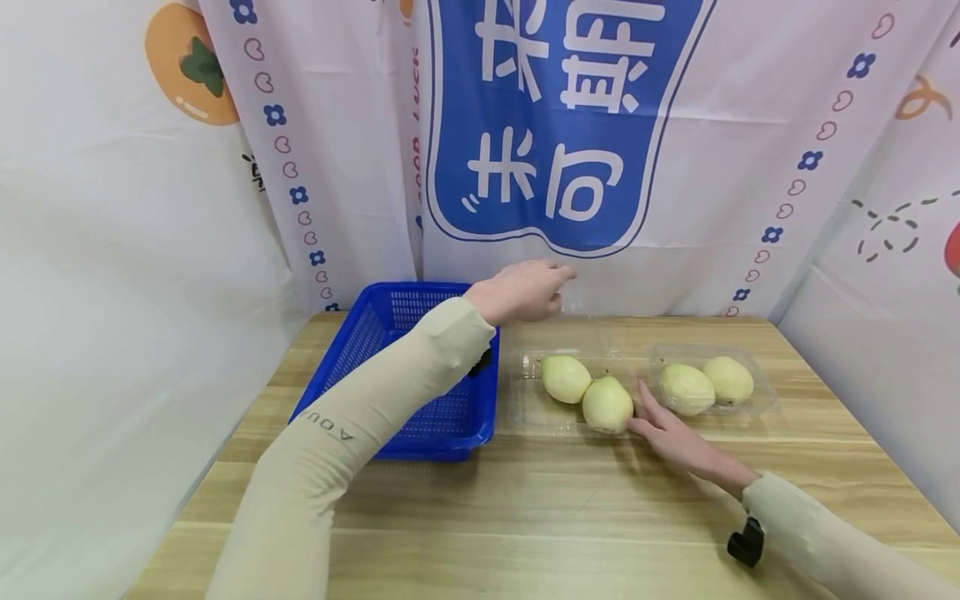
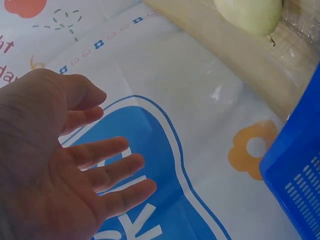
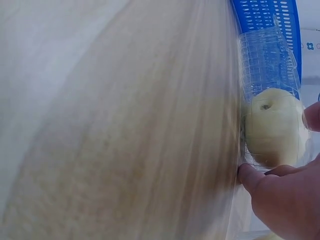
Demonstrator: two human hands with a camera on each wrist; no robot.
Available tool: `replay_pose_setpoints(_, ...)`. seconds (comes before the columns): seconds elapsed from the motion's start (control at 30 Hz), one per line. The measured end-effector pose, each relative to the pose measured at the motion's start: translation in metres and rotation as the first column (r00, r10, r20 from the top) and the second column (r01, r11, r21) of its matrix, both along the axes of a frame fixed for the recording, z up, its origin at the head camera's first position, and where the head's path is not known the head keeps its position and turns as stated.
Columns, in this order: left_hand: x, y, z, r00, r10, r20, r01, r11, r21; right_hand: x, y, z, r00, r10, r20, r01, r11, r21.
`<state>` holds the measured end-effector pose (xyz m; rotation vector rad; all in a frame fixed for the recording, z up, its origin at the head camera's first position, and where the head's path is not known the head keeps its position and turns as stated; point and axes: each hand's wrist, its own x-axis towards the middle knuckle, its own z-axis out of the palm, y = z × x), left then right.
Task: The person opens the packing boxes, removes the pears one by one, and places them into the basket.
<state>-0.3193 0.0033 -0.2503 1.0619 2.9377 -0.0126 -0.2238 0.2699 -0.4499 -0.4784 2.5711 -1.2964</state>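
In the head view my left hand (image 1: 528, 290) is raised above the back right corner of a blue plastic basket (image 1: 491, 417). Its fingers are spread and loosely bent in the left wrist view, with nothing held. A clear plastic box (image 1: 528, 408) stands right of the basket, with two pale green pears (image 1: 566, 379) inside. My right hand (image 1: 678, 442) holds the right end of this box, thumb at the near corner and fingers along the end beside the nearer pear (image 3: 275, 127). The box's clear lid is hard to make out behind it.
A second clear plastic box (image 1: 765, 400) with two pears (image 1: 686, 389) stands just right of my right hand. The wooden table (image 1: 555, 517) ends at a printed cloth (image 1: 360, 208) hanging along the back and sides.
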Motion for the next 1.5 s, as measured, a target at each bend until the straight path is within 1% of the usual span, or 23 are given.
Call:
replay_pose_setpoints(0.13,0.000,-0.010,-0.001,1.000,-0.010,0.026,0.009,1.000,0.023,0.001,-0.001,-0.001,1.000,0.002,0.006,-0.002,1.000,-0.015)
replay_pose_setpoints(0.3,-0.001,-0.025,-0.003,0.999,-0.020,0.030,0.019,0.999,0.049,0.000,0.000,-0.004,1.000,0.003,0.001,-0.003,1.000,-0.021)
replay_pose_setpoints(0.43,0.000,-0.036,-0.005,0.999,-0.019,0.036,0.017,0.998,0.063,0.000,0.000,-0.005,1.000,0.006,0.011,-0.006,1.000,-0.025)
replay_pose_setpoints(0.57,0.004,-0.045,-0.008,0.999,-0.017,0.036,0.014,0.997,0.079,0.000,0.000,-0.004,1.000,0.004,0.021,-0.003,1.000,-0.014)
replay_pose_setpoints(0.7,0.011,-0.053,-0.010,0.999,-0.013,0.031,0.010,0.996,0.094,-0.002,0.001,-0.004,1.000,-0.002,0.022,0.002,1.000,0.005)
replay_pose_setpoints(0.83,0.016,-0.065,-0.016,0.999,-0.008,0.040,0.003,0.994,0.113,-0.002,0.002,-0.002,0.999,0.001,0.034,-0.002,1.000,0.003)
replay_pose_setpoints(1.0,0.022,-0.082,-0.023,0.996,0.022,0.081,-0.036,0.983,0.177,-0.003,0.004,-0.001,0.999,0.012,0.041,-0.012,1.000,-0.007)
replay_pose_setpoints(1.1,0.029,-0.090,-0.025,0.994,0.003,0.111,-0.026,0.979,0.203,-0.003,0.004,0.001,0.999,0.021,0.041,-0.021,1.000,0.003)
replay_pose_setpoints(1.17,0.035,-0.095,-0.027,0.993,-0.017,0.121,-0.008,0.979,0.203,-0.002,0.005,0.004,0.999,0.027,0.042,-0.028,0.999,0.021)
replay_pose_setpoints(1.23,0.041,-0.100,-0.029,0.991,-0.018,0.133,-0.010,0.978,0.208,-0.002,0.004,0.007,0.999,0.029,0.035,-0.031,0.998,0.050)
replay_pose_setpoints(1.37,0.051,-0.114,-0.031,0.991,0.015,0.130,-0.046,0.970,0.240,-0.003,0.005,0.013,1.000,0.027,0.010,-0.028,0.992,0.120)
replay_pose_setpoints(1.5,0.056,-0.132,-0.032,0.991,0.047,0.126,-0.083,0.953,0.292,-0.004,0.006,0.022,0.999,0.049,0.004,-0.049,0.988,0.149)
